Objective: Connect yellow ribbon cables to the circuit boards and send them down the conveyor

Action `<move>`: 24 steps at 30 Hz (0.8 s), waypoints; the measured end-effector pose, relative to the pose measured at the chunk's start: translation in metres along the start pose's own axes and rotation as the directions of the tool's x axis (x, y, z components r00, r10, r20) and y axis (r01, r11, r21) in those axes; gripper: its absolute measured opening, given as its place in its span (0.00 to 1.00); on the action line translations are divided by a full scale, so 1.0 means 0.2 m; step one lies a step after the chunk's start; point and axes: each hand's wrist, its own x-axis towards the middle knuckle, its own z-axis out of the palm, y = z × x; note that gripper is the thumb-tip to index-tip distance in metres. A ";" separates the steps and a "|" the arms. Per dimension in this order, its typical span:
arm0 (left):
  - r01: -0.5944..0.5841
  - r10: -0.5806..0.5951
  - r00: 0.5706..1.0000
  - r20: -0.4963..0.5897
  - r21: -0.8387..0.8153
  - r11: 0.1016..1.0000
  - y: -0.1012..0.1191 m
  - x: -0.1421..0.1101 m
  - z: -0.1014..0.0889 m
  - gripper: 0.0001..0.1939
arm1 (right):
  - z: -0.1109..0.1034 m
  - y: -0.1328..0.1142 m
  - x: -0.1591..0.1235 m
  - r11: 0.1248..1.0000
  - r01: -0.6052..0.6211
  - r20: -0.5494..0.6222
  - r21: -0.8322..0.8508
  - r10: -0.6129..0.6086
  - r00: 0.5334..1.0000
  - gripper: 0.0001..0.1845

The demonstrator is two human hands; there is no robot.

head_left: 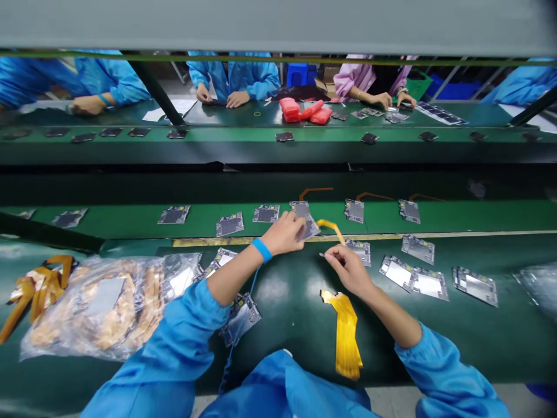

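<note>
My left hand [284,232], with a blue wrist strap [261,250], grips a circuit board [310,228] at the near edge of the green belt. A yellow flex cable [333,225] extends from that board toward my right hand [348,268]. Thumb and forefinger of the right hand are pinched together, and a small greyish tip shows beside them; what it belongs to is unclear. Just below lies a stack of yellow flex cables [347,337] on the green table. Another board [360,252] sits behind the right hand, and one [241,318] lies under my left forearm.
Several boards lie to the right, including one board [475,285]. At left are a clear plastic bag [100,307] of orange flex cables and loose orange cables [41,284]. More boards ride the belt [122,223]. Co-workers' hands [237,99] and red packets [304,110] are across the line.
</note>
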 end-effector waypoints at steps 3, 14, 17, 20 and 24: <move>0.154 -0.157 0.986 -0.061 -0.049 0.987 0.12 0.22 -0.04 0.25 | -0.01 -0.01 -0.04 1.000 0.000 -0.016 0.009 0.000 1.000 0.20; 0.195 -0.240 0.956 0.167 0.249 0.949 -0.35 0.13 -0.08 0.34 | -0.16 0.12 -0.24 0.984 -0.119 0.052 -0.129 0.127 0.991 0.14; 0.174 -0.261 0.918 0.297 0.289 0.941 -0.46 0.11 -0.09 0.39 | -0.17 0.09 -0.28 0.968 -0.086 0.205 -0.236 0.136 0.969 0.11; 0.128 -0.231 0.920 0.316 0.314 0.941 -0.48 0.13 -0.08 0.38 | -0.13 0.02 -0.30 0.931 -0.028 0.334 -0.363 0.158 0.929 0.08; 0.097 -0.217 0.923 0.317 0.354 0.930 -0.46 0.16 -0.09 0.40 | -0.04 -0.05 -0.29 0.866 -0.012 0.374 -0.500 0.229 0.899 0.10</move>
